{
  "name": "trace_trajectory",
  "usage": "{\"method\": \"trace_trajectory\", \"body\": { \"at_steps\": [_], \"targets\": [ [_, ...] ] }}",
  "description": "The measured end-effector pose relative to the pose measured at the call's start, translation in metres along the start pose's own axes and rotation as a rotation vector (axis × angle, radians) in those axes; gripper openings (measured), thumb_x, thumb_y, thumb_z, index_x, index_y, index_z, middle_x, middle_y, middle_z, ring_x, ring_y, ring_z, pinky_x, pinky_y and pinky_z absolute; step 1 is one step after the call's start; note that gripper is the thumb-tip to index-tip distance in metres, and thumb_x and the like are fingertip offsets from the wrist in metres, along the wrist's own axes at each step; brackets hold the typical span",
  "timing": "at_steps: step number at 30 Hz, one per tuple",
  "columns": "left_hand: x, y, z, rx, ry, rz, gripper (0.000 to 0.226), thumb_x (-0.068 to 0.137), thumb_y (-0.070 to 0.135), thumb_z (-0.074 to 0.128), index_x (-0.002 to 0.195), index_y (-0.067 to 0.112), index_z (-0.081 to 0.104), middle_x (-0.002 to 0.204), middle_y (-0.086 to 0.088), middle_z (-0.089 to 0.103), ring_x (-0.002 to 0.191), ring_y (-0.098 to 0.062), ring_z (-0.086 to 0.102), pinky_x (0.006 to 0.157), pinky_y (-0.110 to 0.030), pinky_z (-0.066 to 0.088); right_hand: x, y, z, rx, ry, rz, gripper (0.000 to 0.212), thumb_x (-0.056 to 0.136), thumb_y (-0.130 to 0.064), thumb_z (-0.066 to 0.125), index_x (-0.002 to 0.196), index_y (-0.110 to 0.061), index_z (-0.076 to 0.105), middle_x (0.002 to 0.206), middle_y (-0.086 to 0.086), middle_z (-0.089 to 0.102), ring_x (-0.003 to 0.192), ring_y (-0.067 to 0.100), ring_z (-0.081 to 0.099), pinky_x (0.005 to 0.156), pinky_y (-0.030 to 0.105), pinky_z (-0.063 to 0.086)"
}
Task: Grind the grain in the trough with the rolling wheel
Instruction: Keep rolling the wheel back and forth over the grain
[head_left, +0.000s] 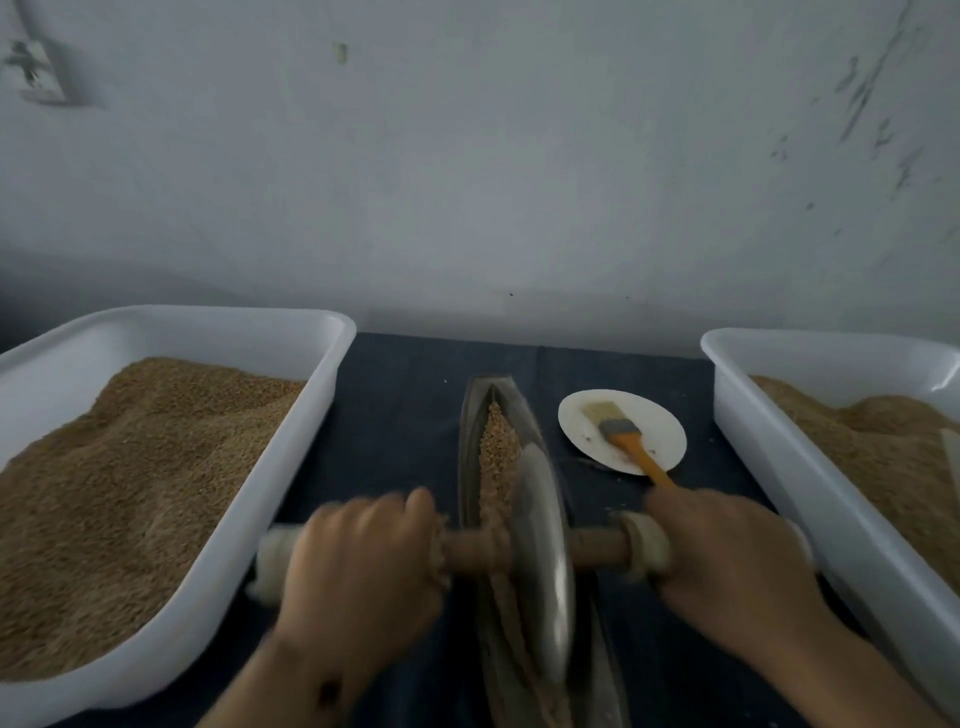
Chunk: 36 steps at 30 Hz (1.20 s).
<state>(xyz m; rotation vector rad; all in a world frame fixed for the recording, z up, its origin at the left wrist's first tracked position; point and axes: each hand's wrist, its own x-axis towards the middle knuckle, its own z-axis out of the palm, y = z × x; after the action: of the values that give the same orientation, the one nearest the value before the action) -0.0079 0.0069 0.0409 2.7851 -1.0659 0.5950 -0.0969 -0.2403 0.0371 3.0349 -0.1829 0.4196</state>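
Gripping the wooden axle (475, 551) from above, the left hand (363, 566) curls its fingers round the pale wrapped end on its side, and the right hand (727, 566) does the same on the other; both are blurred. Between them stands the rolling wheel (543, 566), a thin, dull grey metal disc, upright on its edge in the trough (470, 467). The trough is a long, narrow, boat-shaped metal channel, pointed at its far end, lying lengthwise away from the person on a dark blue cloth (405, 415). Coarse tan grain (498, 447) fills the channel beyond the wheel and along its left side.

Just right of the trough lies a round white plate (660, 431), smudged, with a flat brush (618, 431) on it: pale bristles, grey ferrule, orange handle pointing toward the right hand. A deep white plastic tub (311, 415) heaped with fine brown grain flanks the trough on the left, and a second tub (769, 415) of the same kind stands on the right, close beside the right hand. A scuffed grey wall (519, 182) rises behind.
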Motion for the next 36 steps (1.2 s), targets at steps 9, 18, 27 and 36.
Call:
{"method": "trace_trajectory", "body": {
  "at_steps": [9, 18, 27, 36],
  "targets": [
    [0.020, -0.018, 0.019, 0.022, -0.167, -0.117, 0.025, 0.074, 0.045, 0.051, 0.064, 0.030, 0.035, 0.061, 0.012, 0.043, 0.058, -0.007, 0.050, 0.047, -0.022, 0.026, 0.026, 0.001, 0.004, -0.078, -0.027, 0.064, 0.022, 0.071, -0.036, 0.062, 0.071, -0.034, 0.040, 0.067, -0.013, 0.048, 0.064, 0.006, 0.049, 0.051, 0.022, 0.031],
    [0.087, -0.037, 0.040, -0.004, -0.163, -0.220, 0.022, 0.083, 0.039, 0.051, 0.065, 0.026, 0.047, 0.063, 0.010, 0.053, 0.055, -0.006, 0.048, 0.050, -0.023, 0.034, 0.110, 0.008, 0.023, -0.011, 0.047, 0.098, 0.003, 0.078, -0.030, 0.054, 0.078, -0.029, 0.052, 0.071, -0.008, 0.054, 0.064, 0.016, 0.046, 0.053, 0.028, 0.029],
    [0.007, -0.002, 0.010, 0.008, 0.151, 0.123, 0.044, 0.042, 0.030, 0.083, 0.052, 0.024, 0.040, 0.040, 0.006, 0.040, 0.031, -0.010, 0.036, 0.039, -0.022, 0.026, -0.005, 0.007, 0.022, 0.006, 0.193, 0.010, 0.057, 0.034, -0.020, 0.086, 0.054, -0.034, 0.035, 0.052, -0.018, 0.008, 0.046, -0.005, 0.007, 0.049, 0.012, 0.001],
    [0.095, -0.034, 0.027, -0.106, -0.504, -0.211, 0.017, 0.072, 0.034, 0.059, 0.062, 0.021, 0.059, 0.051, 0.009, 0.059, 0.051, -0.009, 0.056, 0.051, -0.022, 0.043, 0.102, 0.024, 0.016, 0.064, -0.423, 0.122, 0.011, 0.070, -0.027, 0.061, 0.080, -0.029, 0.060, 0.079, -0.009, 0.059, 0.077, 0.016, 0.058, 0.055, 0.026, 0.034]
  ]
}}
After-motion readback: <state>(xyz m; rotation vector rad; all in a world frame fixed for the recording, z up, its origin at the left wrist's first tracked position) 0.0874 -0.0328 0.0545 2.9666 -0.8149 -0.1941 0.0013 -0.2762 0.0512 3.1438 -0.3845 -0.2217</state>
